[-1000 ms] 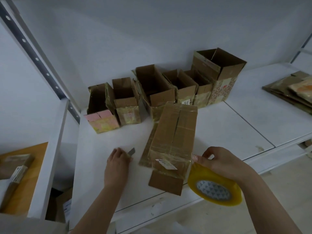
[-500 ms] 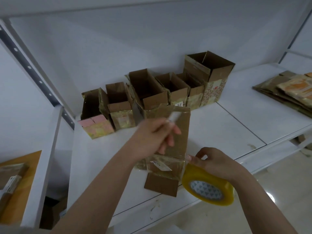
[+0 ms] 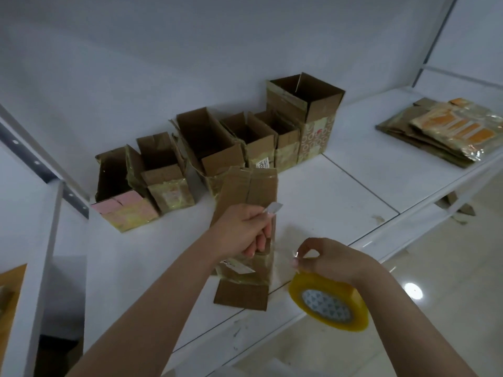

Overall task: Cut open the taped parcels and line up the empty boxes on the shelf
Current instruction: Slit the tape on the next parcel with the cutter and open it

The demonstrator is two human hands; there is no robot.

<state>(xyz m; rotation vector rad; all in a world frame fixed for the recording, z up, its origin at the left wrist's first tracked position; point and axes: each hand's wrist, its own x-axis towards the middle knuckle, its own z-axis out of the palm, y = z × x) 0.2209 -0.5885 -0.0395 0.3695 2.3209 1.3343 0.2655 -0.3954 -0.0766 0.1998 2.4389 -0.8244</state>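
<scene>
Left hand [image 3: 246, 229] fisted round a small blade [image 3: 273, 207], over the parcel [image 3: 249, 202] lying mid-shelf [image 3: 340, 202]. Right hand [image 3: 330, 261] at 4 o'clock pinches tape off the tape roll [image 3: 329, 303]. Open boxes [image 3: 217, 142] lined up at 12.

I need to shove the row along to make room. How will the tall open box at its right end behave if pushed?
The tall box is open and looks empty, so it is probably light and should slide easily on the smooth shelf. Being the tallest in the row, it may tip if pushed near its top. Its thin walls could flex.
</scene>
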